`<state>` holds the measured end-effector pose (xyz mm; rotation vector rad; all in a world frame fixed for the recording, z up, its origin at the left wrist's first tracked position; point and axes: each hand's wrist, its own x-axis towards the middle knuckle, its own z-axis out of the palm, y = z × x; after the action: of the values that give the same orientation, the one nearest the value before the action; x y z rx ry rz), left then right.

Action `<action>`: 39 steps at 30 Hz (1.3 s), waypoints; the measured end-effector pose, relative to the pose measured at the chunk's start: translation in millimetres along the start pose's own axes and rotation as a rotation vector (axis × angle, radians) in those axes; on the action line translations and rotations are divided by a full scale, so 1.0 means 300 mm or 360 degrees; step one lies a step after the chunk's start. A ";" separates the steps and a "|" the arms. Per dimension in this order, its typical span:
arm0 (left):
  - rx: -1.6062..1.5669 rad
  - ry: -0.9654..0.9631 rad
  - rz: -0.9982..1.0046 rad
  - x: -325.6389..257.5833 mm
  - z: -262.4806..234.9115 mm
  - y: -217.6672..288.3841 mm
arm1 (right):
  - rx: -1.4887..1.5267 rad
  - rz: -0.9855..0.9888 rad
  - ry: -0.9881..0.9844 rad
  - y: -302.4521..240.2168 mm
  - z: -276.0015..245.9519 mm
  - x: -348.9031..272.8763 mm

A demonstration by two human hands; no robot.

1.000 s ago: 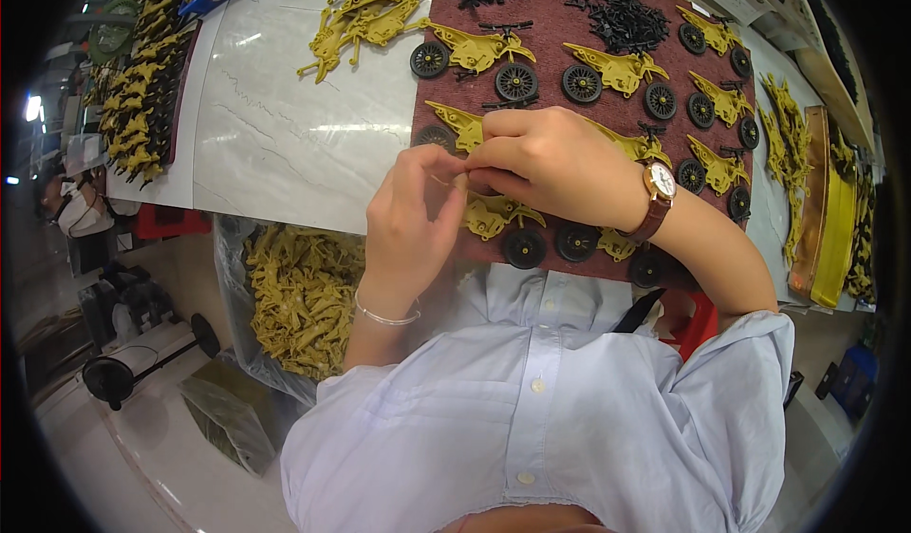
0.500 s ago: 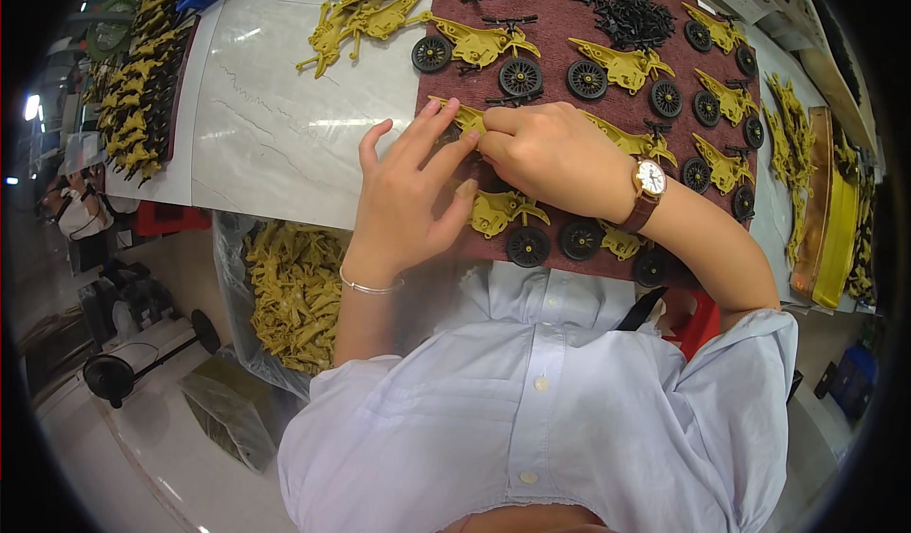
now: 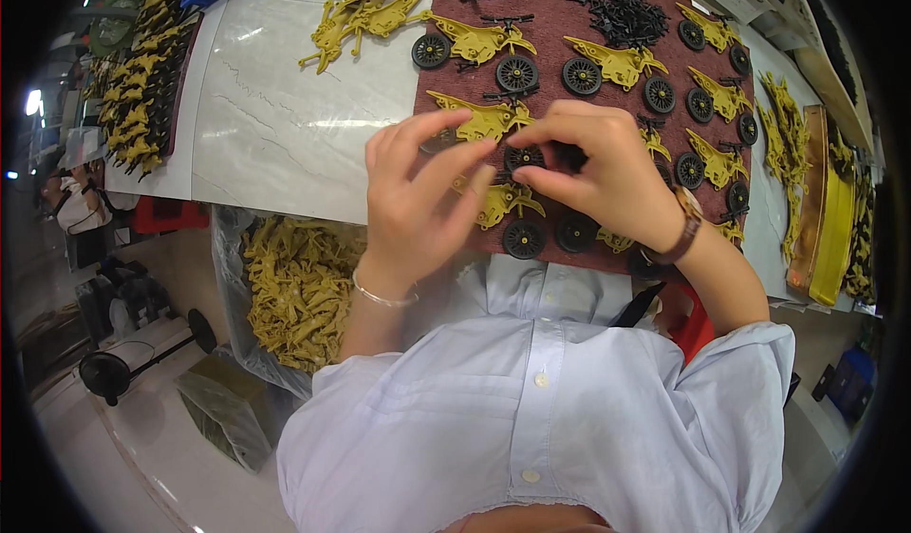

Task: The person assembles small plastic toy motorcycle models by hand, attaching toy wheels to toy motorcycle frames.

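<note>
On the dark red mat (image 3: 560,54), both hands meet over one yellow toy motorcycle (image 3: 484,120). The left hand (image 3: 418,201) has its fingers spread loosely across the bike's frame, while the right hand (image 3: 598,172) pinches a black wheel (image 3: 524,158) between thumb and fingertips, right up against the frame. More finished bikes (image 3: 617,63) sit all around, plus a bag of yellow parts (image 3: 299,286) lower left.

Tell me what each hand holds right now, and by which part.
The right hand pinches a black wheel by its rim. The left hand rests its fingertips on a yellow toy motorcycle body on the maroon mat; a true grip cannot be told.
</note>
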<state>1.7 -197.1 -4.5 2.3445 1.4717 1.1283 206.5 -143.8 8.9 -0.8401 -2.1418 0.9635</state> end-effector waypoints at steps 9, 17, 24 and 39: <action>-0.0611 -0.0022 0.0175 0.018 0.082 0.162 | 0.0062 0.0311 0.0260 -0.111 0.012 -0.192; -0.0772 0.0026 0.0046 -0.045 0.125 0.169 | 0.0508 0.0454 0.0242 -0.111 0.035 -0.244; -0.1246 0.0300 -0.0502 -0.100 0.132 0.166 | 0.1046 0.0733 0.0311 -0.110 0.043 -0.253; 0.0068 -0.0377 -0.0069 -0.174 -0.058 -0.006 | -0.0360 -0.0058 0.0157 -0.066 0.233 -0.179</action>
<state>-23.3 -243.7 -19.8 2.3654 1.4661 0.7839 180.2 -222.2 -27.7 -0.9330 -2.1993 0.6553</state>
